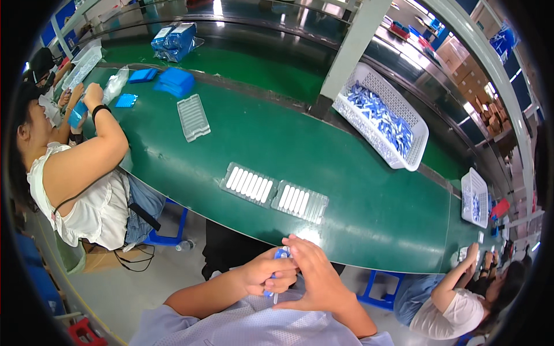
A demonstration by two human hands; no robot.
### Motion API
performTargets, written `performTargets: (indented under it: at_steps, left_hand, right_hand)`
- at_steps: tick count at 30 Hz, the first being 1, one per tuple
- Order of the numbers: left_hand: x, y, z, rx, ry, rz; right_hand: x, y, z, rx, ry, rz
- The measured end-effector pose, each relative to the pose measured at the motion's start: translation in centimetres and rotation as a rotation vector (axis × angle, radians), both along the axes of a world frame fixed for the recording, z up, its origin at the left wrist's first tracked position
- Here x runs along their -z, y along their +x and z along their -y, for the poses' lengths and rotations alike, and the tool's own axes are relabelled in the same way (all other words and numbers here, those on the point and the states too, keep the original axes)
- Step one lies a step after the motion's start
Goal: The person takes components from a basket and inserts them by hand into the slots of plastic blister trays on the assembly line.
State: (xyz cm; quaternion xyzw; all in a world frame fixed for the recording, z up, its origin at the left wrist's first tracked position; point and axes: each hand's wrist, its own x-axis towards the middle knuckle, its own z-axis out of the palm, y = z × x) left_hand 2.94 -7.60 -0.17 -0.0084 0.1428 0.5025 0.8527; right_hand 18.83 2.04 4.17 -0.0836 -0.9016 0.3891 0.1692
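Near my body, below the table edge, my left hand (pixel 266 274) is closed around slim blue-and-white plastic pieces (pixel 281 254). Their upper ends show above the fist, and a white tip pokes out underneath; how many there are is hidden. My right hand (pixel 316 278) rests against the fist, fingertips at the top of the pieces, its thumb spread away lower down. On the green table ahead lie two clear plastic trays side by side. White sticks fill the left tray (pixel 273 191); in the right tray (pixel 318 207) several sticks occupy the left part.
A white basket (pixel 369 145) of blue-and-white pieces stands beside a post (pixel 353 55). Another clear tray (pixel 193 117) and blue packs (pixel 175 82) lie at the far left of the green table (pixel 381 213). Co-workers sit on both sides; a smaller basket (pixel 474 197) is at right.
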Motion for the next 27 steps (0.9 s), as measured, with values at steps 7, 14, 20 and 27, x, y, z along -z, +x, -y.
performTargets:
  at_steps: [7,14,20,27]
  left_hand:
    - [1.2,0.6,1.0,-0.035,-0.022,-0.133]
    - [0.7,1.0,1.2,-0.116,0.062,-0.252]
    - [0.2,0.8,1.2,-0.158,0.037,-0.274]
    - [2.6,2.1,2.7,-0.115,0.052,-0.311]
  right_hand:
    - [1.8,-0.2,1.9,0.061,-0.079,-0.090]
    - [4.3,0.4,2.8,0.124,-0.302,-0.166]
    - [1.6,-0.8,2.3,0.101,-0.044,-0.121]
    - [4.0,0.4,1.9,0.035,-0.061,-0.104]
